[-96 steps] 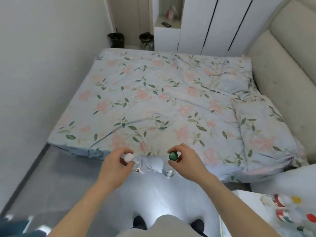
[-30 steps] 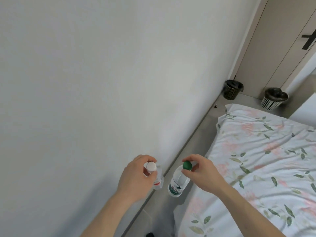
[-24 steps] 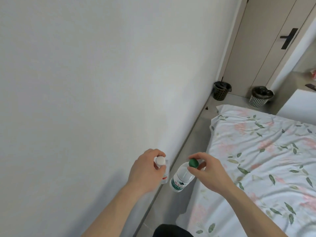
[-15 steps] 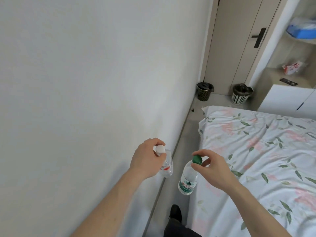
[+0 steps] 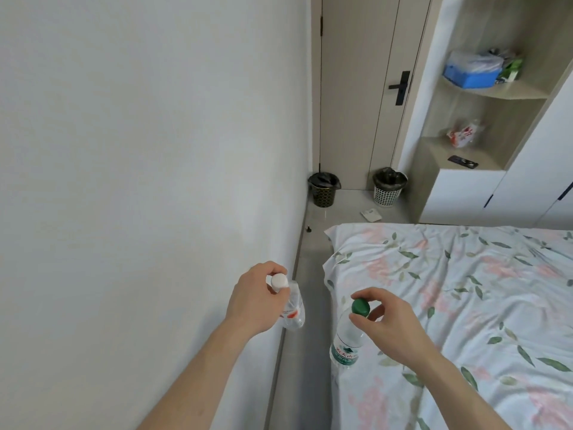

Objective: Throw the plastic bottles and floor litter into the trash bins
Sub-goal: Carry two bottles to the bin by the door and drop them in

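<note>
Clear plastic bottles in carry: left hand (image 5: 252, 301) pinches white-capped bottle (image 5: 291, 308), right hand (image 5: 389, 321) green-capped bottle (image 5: 347, 339). Next: walk to black bin (image 5: 324, 189) and white mesh bin (image 5: 389, 187), drop.

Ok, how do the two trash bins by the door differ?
The left bin is dark with a gold honeycomb pattern; the right bin is white with round holes. The left bin stands in the corner against the wall; the right bin stands beside the shelf unit, with a piece of white litter on the floor before it. Both are upright and lined with dark bags.
</note>
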`<state>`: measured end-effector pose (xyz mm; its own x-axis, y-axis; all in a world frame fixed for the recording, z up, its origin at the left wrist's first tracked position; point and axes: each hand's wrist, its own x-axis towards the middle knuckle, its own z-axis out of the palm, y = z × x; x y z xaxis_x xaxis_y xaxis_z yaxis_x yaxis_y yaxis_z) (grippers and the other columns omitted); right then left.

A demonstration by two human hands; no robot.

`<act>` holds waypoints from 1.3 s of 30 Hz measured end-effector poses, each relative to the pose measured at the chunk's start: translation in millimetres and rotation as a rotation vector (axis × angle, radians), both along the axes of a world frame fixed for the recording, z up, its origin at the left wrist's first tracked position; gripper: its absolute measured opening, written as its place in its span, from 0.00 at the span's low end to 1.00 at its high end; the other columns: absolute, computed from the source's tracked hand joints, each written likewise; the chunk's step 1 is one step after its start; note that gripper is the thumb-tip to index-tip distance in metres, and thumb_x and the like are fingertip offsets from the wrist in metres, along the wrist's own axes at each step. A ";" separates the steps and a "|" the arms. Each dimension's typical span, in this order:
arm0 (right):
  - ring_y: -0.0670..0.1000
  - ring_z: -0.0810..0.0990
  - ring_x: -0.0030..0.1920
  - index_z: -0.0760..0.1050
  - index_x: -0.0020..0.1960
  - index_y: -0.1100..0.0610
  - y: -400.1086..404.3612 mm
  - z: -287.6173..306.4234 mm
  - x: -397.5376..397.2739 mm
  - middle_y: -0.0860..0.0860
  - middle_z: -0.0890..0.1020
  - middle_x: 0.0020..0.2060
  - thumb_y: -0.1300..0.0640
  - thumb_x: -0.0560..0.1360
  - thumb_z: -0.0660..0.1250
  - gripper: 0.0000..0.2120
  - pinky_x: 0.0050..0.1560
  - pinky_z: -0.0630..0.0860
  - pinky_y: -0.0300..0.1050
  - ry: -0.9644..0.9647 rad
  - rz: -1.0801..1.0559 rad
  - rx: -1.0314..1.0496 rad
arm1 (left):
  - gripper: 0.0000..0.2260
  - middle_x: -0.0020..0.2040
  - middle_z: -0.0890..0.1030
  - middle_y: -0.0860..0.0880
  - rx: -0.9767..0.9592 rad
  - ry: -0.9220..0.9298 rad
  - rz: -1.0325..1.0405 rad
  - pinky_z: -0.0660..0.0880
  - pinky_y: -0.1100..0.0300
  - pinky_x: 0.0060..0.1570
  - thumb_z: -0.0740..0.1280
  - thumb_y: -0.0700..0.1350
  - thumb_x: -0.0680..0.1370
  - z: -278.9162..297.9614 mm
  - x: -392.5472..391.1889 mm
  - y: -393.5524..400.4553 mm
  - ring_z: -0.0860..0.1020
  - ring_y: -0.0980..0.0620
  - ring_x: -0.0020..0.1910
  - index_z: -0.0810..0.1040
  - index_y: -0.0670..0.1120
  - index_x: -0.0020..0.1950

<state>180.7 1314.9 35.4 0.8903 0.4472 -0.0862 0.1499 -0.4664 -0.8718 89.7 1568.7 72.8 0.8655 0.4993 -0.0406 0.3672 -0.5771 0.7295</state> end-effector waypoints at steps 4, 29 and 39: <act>0.42 0.82 0.41 0.80 0.52 0.41 13.1 8.0 56.3 0.36 0.82 0.50 0.54 0.72 0.76 0.12 0.43 0.80 0.41 -0.014 -0.029 -0.033 | 0.09 0.47 0.79 0.62 0.016 0.020 -0.030 0.79 0.58 0.46 0.68 0.48 0.75 -11.1 61.9 16.9 0.80 0.58 0.44 0.78 0.61 0.52; 0.39 0.82 0.45 0.80 0.53 0.40 103.1 3.6 391.1 0.37 0.83 0.51 0.56 0.73 0.75 0.14 0.37 0.76 0.34 -0.067 -0.363 -0.019 | 0.10 0.53 0.81 0.58 0.154 0.051 -0.303 0.79 0.52 0.50 0.68 0.46 0.73 -30.1 516.4 116.5 0.79 0.51 0.51 0.78 0.57 0.52; 0.40 0.81 0.43 0.80 0.52 0.42 133.6 2.7 557.4 0.38 0.83 0.48 0.56 0.72 0.76 0.13 0.40 0.75 0.31 -0.060 -0.299 -0.018 | 0.09 0.48 0.81 0.61 0.143 0.059 -0.226 0.79 0.55 0.44 0.69 0.48 0.72 -18.5 638.6 163.8 0.80 0.56 0.42 0.78 0.60 0.49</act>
<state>738.1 1448.5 38.1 0.9860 0.1634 -0.0346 0.0549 -0.5129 -0.8567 728.3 1732.5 54.3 0.9537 0.2985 -0.0376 0.2573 -0.7445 0.6160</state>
